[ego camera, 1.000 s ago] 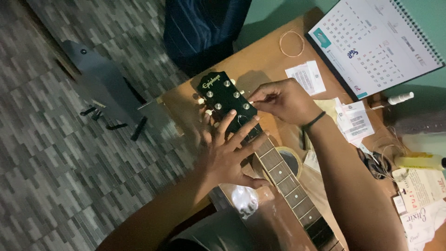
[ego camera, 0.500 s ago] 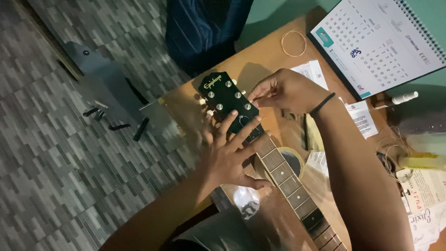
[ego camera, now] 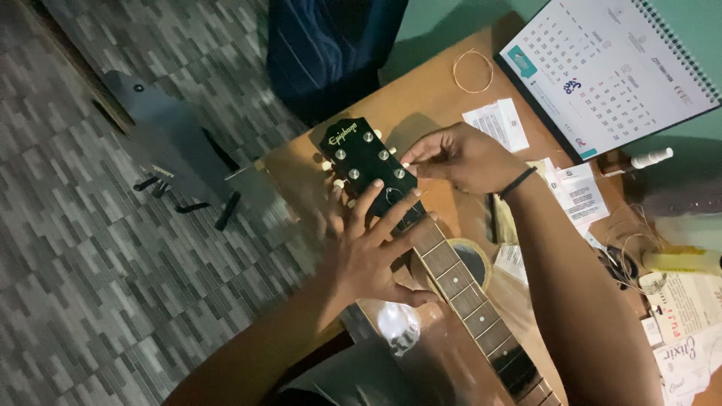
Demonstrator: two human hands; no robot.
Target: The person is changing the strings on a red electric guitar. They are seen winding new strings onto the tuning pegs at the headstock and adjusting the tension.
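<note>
We are steadying the black guitar headstock (ego camera: pixel 365 162) on the wooden table (ego camera: pixel 421 98), our left hand (ego camera: pixel 368 252) lying fingers spread across the neck (ego camera: pixel 459 282). Our right hand (ego camera: pixel 462 158) is pinching a tuning peg at its right edge; small, slow turns seem best.

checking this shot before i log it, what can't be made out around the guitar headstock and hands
- Head view: what the right hand pinches beside the headstock; too small, hidden by its fingers.
- Head view: the neck joint under the left hand.
- Head view: the guitar body, cut off by the bottom edge.
- Head view: strings on the fretboard; too thin, blurred.
</note>
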